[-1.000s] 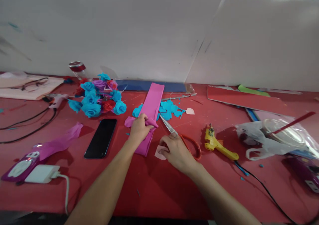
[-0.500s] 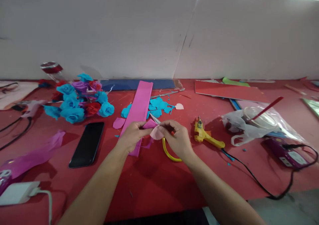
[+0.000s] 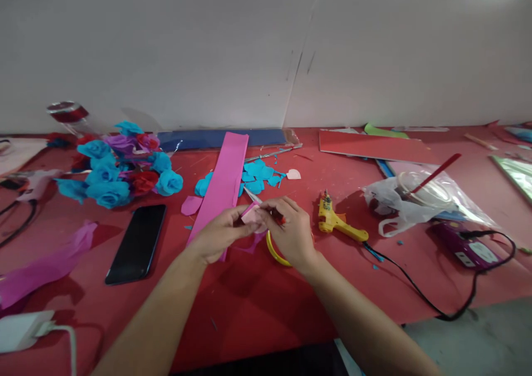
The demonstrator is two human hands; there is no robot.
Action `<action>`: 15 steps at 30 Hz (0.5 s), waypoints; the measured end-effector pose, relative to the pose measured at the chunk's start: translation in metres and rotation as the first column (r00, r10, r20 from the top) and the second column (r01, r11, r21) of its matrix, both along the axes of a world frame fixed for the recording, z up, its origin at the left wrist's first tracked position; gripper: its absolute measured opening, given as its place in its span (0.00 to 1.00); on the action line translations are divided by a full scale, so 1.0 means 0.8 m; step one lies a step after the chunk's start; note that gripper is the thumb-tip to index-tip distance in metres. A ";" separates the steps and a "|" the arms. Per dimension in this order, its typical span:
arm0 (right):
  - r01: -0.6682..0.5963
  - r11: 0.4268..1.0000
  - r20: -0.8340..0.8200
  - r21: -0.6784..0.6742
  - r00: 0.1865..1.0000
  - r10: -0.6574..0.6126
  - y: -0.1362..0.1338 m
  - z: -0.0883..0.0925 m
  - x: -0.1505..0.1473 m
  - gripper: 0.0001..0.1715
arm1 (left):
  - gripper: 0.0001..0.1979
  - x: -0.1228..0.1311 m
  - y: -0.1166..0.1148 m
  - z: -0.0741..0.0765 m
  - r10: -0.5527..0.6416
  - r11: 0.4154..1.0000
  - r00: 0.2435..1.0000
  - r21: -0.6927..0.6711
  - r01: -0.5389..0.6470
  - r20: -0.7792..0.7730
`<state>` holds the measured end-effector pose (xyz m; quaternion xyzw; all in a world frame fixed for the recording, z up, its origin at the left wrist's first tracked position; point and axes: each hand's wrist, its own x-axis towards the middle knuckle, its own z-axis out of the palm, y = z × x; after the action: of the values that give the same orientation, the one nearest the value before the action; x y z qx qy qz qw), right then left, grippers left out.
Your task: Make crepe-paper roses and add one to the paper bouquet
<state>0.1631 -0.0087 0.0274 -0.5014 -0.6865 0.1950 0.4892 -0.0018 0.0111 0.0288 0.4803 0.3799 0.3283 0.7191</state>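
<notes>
My left hand (image 3: pixel 220 233) and my right hand (image 3: pixel 291 232) meet over the table, their fingers pinching a small pale pink paper petal (image 3: pixel 250 214) laid against magenta paper. Below my right hand shows the yellow loop handle of a pair of scissors (image 3: pixel 275 252); the blade tips point away from me, past the fingers. Whether my right hand also bears the scissors, I cannot tell. Under my left hand runs a long folded magenta paper strip (image 3: pixel 222 173). Cut blue paper petals (image 3: pixel 258 171) lie beyond my fingers, with a pale petal (image 3: pixel 293 174) to their right.
Blue, red and purple paper flowers (image 3: pixel 108 179) stand at the left, behind a black phone (image 3: pixel 137 244). A yellow glue gun (image 3: pixel 338 222) with a trailing cord lies right of my hands. Further right are a plastic bag (image 3: pixel 393 212) and a purple box (image 3: pixel 467 245).
The pinched petal and magenta paper have been turned and lifted slightly between my fingers. My left fingers now curl closer around them. The whole view has shifted a little.
</notes>
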 end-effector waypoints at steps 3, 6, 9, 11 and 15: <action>-0.065 0.991 -0.121 -0.119 0.991 0.050 0.003 0.005 0.000 0.12 | 0.14 -0.002 0.006 -0.007 0.083 0.997 0.997 0.001 -0.083 -0.002; -0.271 0.921 -0.347 -0.279 0.923 0.166 0.006 0.005 0.001 0.15 | 0.18 -0.006 0.011 -0.008 0.169 0.985 0.986 0.045 -0.169 0.005; -0.373 0.853 -0.542 -0.366 0.830 0.130 0.008 -0.001 0.001 0.12 | 0.18 -0.010 0.013 -0.006 0.238 0.968 0.971 0.078 -0.237 -0.011; -0.409 0.823 -0.620 -0.393 0.779 0.091 0.009 -0.003 0.000 0.12 | 0.18 -0.010 0.014 -0.005 0.263 0.961 0.965 0.089 -0.262 -0.003; -0.436 0.797 -0.689 -0.418 0.724 0.035 0.008 -0.004 -0.002 0.12 | 0.18 -0.006 0.013 -0.005 0.320 0.942 0.946 0.092 -0.323 0.043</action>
<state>0.1617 -0.0025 0.0241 -0.4245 -0.4467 0.6097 0.4985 -0.0064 0.0218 0.0248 0.4419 0.4267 0.4661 0.6367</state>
